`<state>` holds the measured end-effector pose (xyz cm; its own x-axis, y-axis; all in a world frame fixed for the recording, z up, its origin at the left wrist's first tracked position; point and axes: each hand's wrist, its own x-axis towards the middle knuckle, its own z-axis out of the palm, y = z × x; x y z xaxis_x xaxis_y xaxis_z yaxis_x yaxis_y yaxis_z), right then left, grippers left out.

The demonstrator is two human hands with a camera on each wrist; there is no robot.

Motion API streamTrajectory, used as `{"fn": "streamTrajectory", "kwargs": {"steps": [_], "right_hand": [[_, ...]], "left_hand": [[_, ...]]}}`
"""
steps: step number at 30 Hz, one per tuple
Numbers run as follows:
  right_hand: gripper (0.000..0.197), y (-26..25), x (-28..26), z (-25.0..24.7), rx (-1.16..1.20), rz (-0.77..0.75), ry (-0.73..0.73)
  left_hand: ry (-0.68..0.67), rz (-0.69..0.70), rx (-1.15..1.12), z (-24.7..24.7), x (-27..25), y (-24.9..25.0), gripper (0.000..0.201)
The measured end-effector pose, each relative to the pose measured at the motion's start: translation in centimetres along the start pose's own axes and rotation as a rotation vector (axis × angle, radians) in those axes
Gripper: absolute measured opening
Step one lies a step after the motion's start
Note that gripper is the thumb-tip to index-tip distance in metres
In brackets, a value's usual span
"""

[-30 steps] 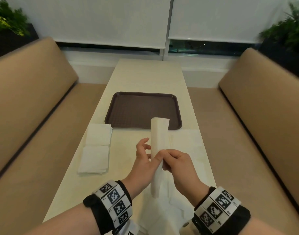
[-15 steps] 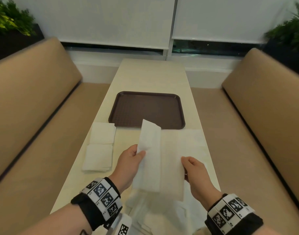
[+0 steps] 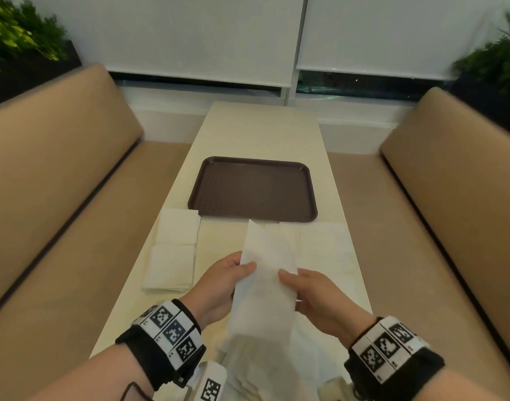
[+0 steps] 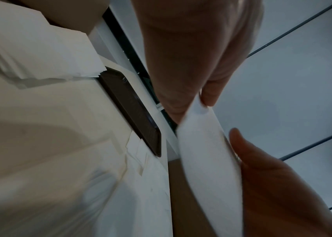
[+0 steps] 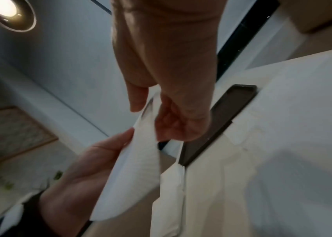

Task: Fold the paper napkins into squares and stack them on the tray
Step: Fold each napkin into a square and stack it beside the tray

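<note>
The napkin (image 3: 264, 285) ran lengthwise away from the person, its long edges pinched between left hand (image 3: 219, 287) and right hand (image 3: 320, 299) (tray (image 3: 313, 198) just beyond both).

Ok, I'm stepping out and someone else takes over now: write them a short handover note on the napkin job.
Left hand: pinches the left edge of the held napkin, thumb on top.
Right hand: grips its right edge.
The napkin is a long strip held above the table, not yet a square.
Two folded squares lie on the table left of the tray, which holds nothing.
Unfolded napkins lie to the right and near the person.
Left to do: finish this fold, fold the rest, stack all on the tray.
</note>
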<state>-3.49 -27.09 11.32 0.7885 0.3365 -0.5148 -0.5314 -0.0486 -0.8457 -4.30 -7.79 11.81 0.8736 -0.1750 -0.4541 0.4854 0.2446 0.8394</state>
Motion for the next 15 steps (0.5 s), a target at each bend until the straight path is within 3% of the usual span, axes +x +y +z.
{"fn": "streamTrajectory", "kwargs": {"steps": [6, 11, 15], "right_hand": [[0.024, -1.7, 0.1, 0.5, -0.034, -0.224, 0.137], [0.030, -2.3, -0.7, 0.0, 0.109, -0.287, 0.025], [0.024, -2.9, -1.3, 0.1, 0.217, -0.263, -0.033]], "left_hand": [[-0.023, 0.063, 0.164, 0.5, 0.2, 1.5, 0.023], [-0.044, 0.121, 0.152, 0.4, -0.2, 2.3, 0.020], [-0.053, 0.113, 0.065, 0.3, -0.1, 2.8, 0.018]]}}
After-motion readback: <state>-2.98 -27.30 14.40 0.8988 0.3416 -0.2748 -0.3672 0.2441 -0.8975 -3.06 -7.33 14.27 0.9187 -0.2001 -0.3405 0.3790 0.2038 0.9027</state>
